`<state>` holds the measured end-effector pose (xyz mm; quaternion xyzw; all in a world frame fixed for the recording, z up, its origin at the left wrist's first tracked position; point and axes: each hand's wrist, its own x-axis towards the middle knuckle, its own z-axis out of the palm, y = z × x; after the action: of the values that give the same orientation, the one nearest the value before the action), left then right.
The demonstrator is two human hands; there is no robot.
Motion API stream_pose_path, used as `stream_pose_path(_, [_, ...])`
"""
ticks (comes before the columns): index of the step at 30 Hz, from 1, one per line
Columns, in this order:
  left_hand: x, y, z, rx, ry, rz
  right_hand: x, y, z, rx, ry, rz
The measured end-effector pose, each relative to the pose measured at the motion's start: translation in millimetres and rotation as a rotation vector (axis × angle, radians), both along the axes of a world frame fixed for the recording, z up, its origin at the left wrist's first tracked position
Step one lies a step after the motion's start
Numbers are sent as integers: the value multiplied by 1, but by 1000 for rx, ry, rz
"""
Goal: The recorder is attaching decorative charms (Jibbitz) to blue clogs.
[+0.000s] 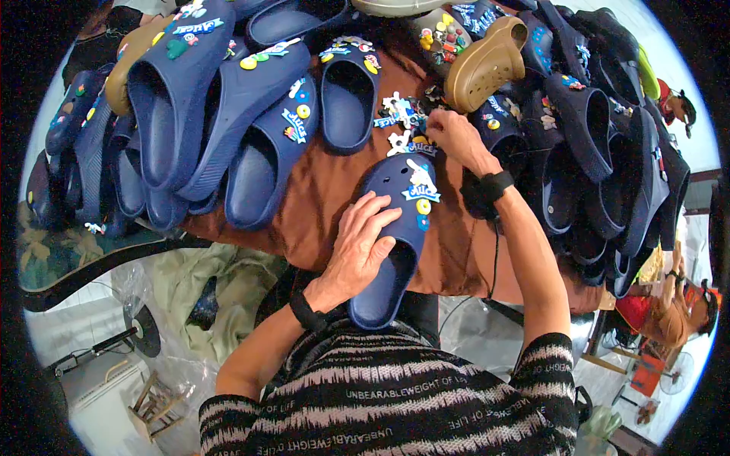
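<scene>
Gripping the navy foam clog with your left hand, your right hand pinches small charms just beyond its toe.

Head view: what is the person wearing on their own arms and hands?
Both hands are bare, no gloves. The left hand has a narrow black band at the wrist. The right hand has a wider black wrist strap with a thin black cable hanging from it. Short sleeves in a black-and-pale striped knit end above the elbows.
</scene>
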<state>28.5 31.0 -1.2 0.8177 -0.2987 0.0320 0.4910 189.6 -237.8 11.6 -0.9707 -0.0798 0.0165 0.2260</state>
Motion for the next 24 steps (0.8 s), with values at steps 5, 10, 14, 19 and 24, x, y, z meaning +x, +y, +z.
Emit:
stream_pose_path(5, [2, 1, 0, 1, 4, -1, 9, 10, -14, 49, -112, -83])
stream_pose_path(10, [2, 2, 0, 17, 18, -21, 18, 9, -17, -2, -14, -40])
stream_pose_path(14, [1, 1, 0, 3, -1, -2, 15, 9, -16, 90, 45, -70])
stream_pose_path(19, [2, -1, 2, -4, 2, -3, 8, 2, -15, 545, 140, -196])
stream_pose_path(24, [1, 0, 0, -4, -8, -2, -8, -9, -14, 948, 397, -149])
